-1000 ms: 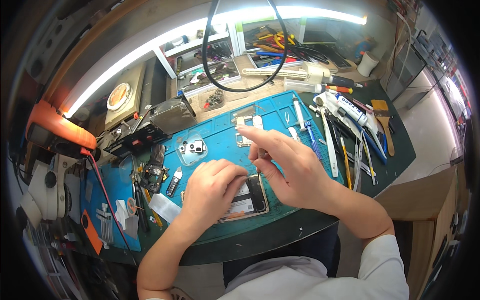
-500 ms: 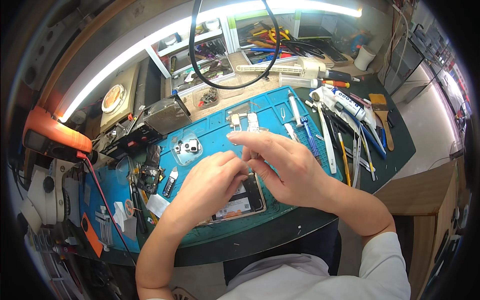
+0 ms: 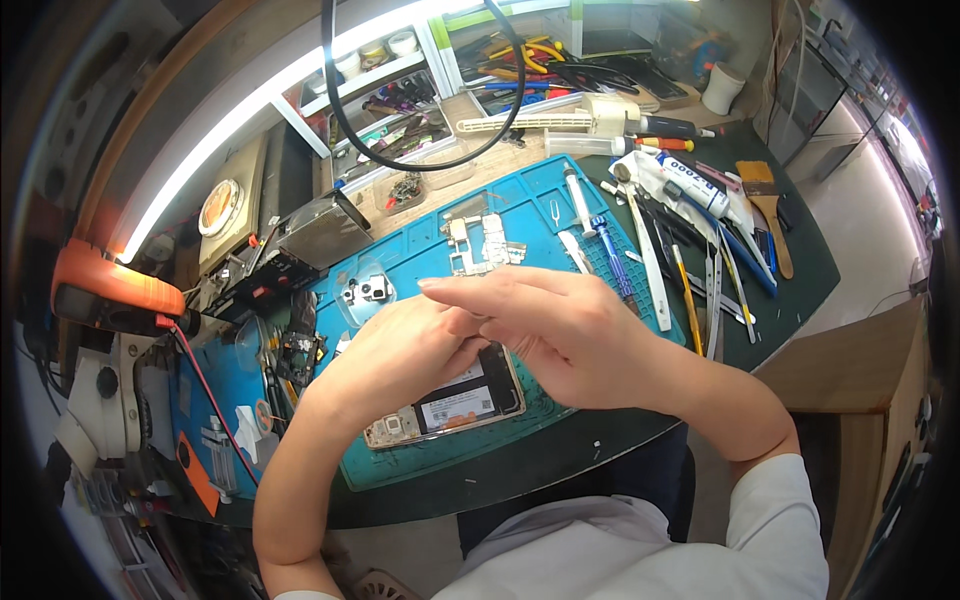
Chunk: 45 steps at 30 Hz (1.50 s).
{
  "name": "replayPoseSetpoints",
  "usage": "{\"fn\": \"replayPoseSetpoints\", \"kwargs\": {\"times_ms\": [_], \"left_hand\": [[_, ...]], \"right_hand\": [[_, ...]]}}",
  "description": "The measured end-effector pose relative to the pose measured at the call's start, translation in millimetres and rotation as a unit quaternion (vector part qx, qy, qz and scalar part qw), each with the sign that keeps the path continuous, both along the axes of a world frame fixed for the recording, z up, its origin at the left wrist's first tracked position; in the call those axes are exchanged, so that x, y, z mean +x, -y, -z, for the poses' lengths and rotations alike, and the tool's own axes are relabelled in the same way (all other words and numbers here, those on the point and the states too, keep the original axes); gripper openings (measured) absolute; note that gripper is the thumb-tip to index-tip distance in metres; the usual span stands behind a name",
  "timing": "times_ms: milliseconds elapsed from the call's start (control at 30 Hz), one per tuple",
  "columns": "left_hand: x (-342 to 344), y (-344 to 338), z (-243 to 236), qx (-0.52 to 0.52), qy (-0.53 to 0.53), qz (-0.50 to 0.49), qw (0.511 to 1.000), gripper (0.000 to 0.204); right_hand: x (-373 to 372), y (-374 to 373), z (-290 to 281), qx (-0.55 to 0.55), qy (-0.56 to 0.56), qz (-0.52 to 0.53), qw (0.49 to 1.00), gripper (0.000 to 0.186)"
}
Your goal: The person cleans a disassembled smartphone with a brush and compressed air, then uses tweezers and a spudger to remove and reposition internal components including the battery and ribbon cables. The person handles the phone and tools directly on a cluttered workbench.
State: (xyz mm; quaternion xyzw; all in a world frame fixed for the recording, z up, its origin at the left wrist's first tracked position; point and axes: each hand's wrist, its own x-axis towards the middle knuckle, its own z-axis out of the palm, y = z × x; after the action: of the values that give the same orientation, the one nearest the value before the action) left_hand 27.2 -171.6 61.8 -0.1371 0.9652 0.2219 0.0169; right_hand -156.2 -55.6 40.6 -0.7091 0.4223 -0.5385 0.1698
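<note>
Blue matting (image 3: 415,258) bears the opened phone (image 3: 462,410) near its front edge, probably for reach, below half-curled left hand (image 3: 395,348) and right hand (image 3: 580,335), any hold hidden.

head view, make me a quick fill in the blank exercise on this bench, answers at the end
1. Of the left hand and the right hand, the ____ one is nearer the meter.
2. The meter has an ____ case.
3. The brush lies to the ____ of the phone.

Missing words: left; orange; right
</note>
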Motion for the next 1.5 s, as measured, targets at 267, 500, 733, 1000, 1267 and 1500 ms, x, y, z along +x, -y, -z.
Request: {"fn": "replayPoseSetpoints", "kwargs": {"times_ms": [267,500,733,1000,1267,1500], "left_hand": [[-1,1,2,0.004,-0.007,0.005,1.0,0.014],[2,-4,5,-0.003,-0.009,-0.009,1.0,0.02],[-1,-9,3,-0.049,-0.025,0.007,0.998,0.021],[0,-5,5,-0.021,0.002,-0.013,1.0,0.019],[-1,-9,7,-0.071,-0.05,0.01,0.996,0.014],[5,-9,9,-0.103,-0.055,0.027,0.993,0.017]], "right_hand": [[-5,0,-1,0.013,-0.028,-0.005,1.0,0.054],[-6,-1,0,0.026,-0.01,-0.004,1.0,0.056],[-6,2,-1,-0.077,-0.133,0.085,0.984,0.055],[-4,2,2,-0.016,0.0,-0.005,1.0,0.056],[-4,-1,2,0.009,-0.019,0.028,0.999,0.055],[-7,0,3,-0.049,-0.104,0.061,0.991,0.057]]}}
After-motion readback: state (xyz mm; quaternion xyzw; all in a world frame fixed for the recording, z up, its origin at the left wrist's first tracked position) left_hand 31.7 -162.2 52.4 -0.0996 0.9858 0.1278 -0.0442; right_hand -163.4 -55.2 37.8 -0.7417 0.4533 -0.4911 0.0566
